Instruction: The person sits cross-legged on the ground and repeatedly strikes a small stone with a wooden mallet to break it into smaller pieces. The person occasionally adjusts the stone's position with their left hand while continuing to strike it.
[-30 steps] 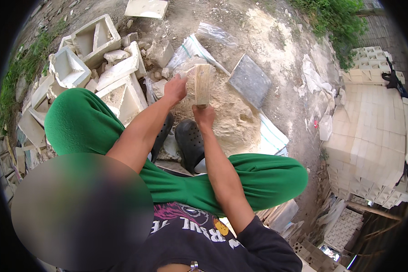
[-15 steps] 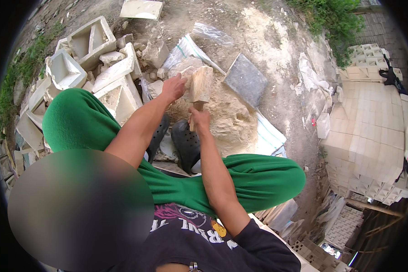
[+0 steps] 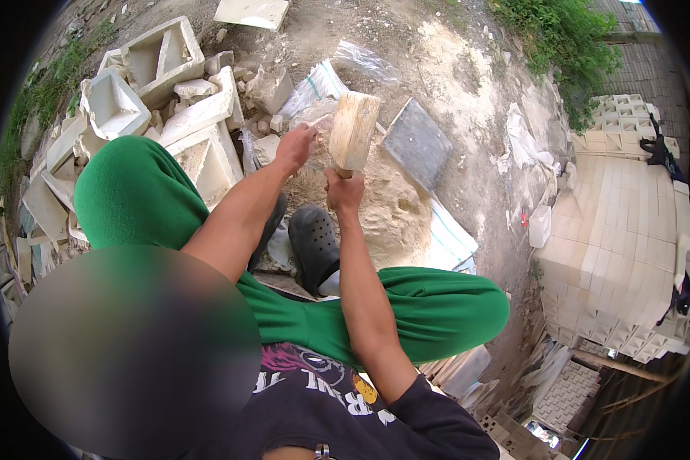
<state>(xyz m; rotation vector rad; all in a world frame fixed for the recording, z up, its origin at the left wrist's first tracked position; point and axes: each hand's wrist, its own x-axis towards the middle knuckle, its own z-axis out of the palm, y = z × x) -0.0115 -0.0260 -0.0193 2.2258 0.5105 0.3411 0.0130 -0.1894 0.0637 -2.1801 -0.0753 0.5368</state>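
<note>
My right hand [image 3: 345, 189] is wrapped round the short handle of a wooden mallet [image 3: 356, 130]. The mallet's blocky head is raised over a mound of pale, crumbly rubble [image 3: 399, 211]. To its left, my left hand [image 3: 295, 147] is closed, its fingers bent beside a pale stone lump [image 3: 320, 116]. What those fingers hold, if anything, is too small to make out. A square grey slab [image 3: 417, 143] lies tilted just right of the mallet. Under the rubble a white woven sack [image 3: 448, 234] with blue-green stripes shows at the edges.
Broken hollow cream blocks [image 3: 157, 61] are heaped at the left. Stacked pale blocks [image 3: 590, 238] form a large pile at the right. Clear plastic [image 3: 366, 61] lies beyond the sack, and a dark clog [image 3: 314, 245] is on my foot near the rubble.
My right hand has lifted the mallet slightly, its head now higher and farther right in view. The left hand stays nearly in place. The whole view has shifted a little.
</note>
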